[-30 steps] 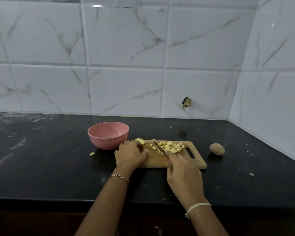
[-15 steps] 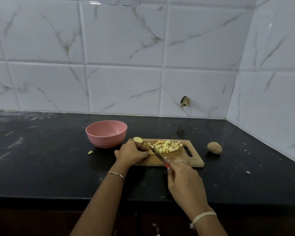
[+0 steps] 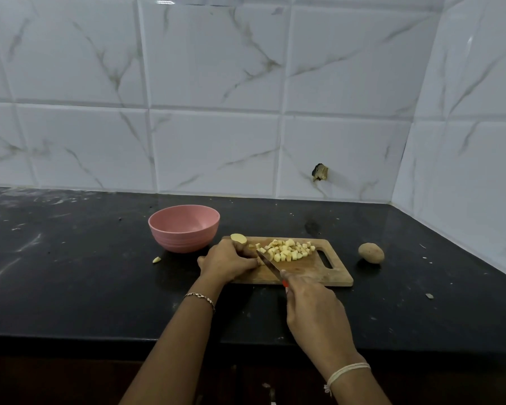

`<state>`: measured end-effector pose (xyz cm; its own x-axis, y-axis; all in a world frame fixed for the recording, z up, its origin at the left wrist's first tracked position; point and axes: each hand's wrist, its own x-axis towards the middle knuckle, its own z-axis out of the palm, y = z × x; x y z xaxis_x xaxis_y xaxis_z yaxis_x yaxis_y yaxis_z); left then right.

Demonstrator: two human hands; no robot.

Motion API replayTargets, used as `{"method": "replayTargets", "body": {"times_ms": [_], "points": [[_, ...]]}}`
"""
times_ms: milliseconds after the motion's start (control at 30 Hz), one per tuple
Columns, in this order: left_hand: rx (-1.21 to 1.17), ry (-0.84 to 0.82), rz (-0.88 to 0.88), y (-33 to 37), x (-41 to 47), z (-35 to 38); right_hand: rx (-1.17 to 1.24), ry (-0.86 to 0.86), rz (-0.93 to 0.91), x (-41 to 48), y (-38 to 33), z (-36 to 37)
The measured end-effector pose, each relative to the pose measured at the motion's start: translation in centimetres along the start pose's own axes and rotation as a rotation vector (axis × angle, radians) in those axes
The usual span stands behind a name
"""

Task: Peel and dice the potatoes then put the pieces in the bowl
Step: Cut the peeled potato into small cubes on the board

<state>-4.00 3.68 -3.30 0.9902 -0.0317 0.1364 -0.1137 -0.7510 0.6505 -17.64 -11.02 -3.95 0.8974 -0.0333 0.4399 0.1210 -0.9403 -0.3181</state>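
Head view: the potato piece being diced lies, we judge, hidden under the curled fingers of our left hand (image 3: 231, 261) on the cutting board (image 3: 313, 273), just left of the knife (image 3: 268, 263) blade. Our right hand (image 3: 313, 311) grips the handle nearer us, blade slanting far-left. The diced pieces (image 3: 287, 251) lie just right, the pink bowl (image 3: 184, 241) beyond.

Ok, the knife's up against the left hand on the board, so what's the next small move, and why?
Probably press the knife straight down for another cut. Its blade sits beside the left hand, whose fingers curl onto the cutting board; what they pin is hidden. The right hand grips the handle, and the diced potato pile lies just beyond.
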Motion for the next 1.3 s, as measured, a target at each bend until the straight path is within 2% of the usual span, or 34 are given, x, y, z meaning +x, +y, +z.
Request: {"method": "replayTargets", "body": {"times_ms": [267, 567, 800, 967, 1100, 1300], "points": [[0.007, -0.012, -0.007, 0.0, 0.3, 0.1, -0.191, -0.140, -0.084, 0.6, -1.3, -0.6], [0.045, -0.011, 0.027, 0.0, 0.3, 0.1, -0.171, -0.225, -0.112, 3.3, 0.2, -2.1], [0.079, 0.068, 0.041, 0.2, 0.0, 0.5, -0.086, -0.216, -0.114, 3.5, 0.4, -2.9], [0.068, 0.092, 0.035, 0.3, -0.3, 0.5, -0.166, -0.210, -0.118, 2.7, 0.4, -3.6], [0.061, 0.097, 0.029, 0.3, -0.4, 0.4, -0.218, -0.280, -0.090, 2.0, 0.5, -5.2], [0.069, 0.167, 0.071, 0.4, -0.8, 0.4, -0.184, -0.246, -0.068, 1.3, 1.6, -7.0]]}}
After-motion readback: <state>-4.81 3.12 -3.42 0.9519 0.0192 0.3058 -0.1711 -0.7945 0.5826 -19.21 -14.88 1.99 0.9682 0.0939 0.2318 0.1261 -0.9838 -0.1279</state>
